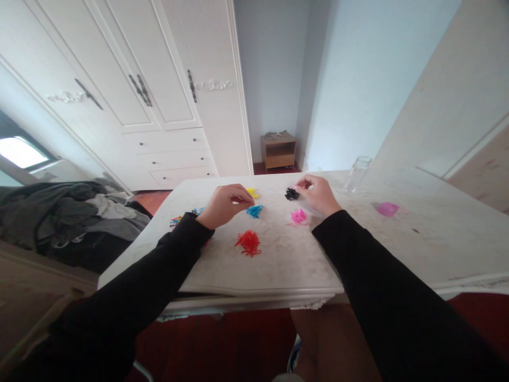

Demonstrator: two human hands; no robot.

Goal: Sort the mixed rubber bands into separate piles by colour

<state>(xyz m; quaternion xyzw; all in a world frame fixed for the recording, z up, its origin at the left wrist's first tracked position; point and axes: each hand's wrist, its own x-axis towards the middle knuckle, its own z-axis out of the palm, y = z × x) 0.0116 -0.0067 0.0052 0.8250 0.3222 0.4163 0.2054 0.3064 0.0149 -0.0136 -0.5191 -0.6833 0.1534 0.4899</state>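
Note:
My left hand [228,204] hovers at the blue pile [254,211] of thin loops that look like rubber bands. Its thumb and fingers are pinched together, and what they hold, if anything, is too small to make out. With fingertips closed at the edge of the black pile [291,194], my right hand [315,192] touches similar loops; whether one is pinched cannot be seen. A yellow pile [252,193] lies partly behind my left fingers. Nearer me are a pink pile [299,216] and a red pile [248,243]. Mixed coloured loops [175,220] show beside my left wrist, partly covered.
A clear glass bottle [358,174] stands upright at the far side of the white table [286,265], right of my right hand. A flat pink piece [387,209] lies farther right. Dark clothes [91,212] are heaped left of the table. Behind stand a white wardrobe [167,106] and a small wooden cabinet [279,154].

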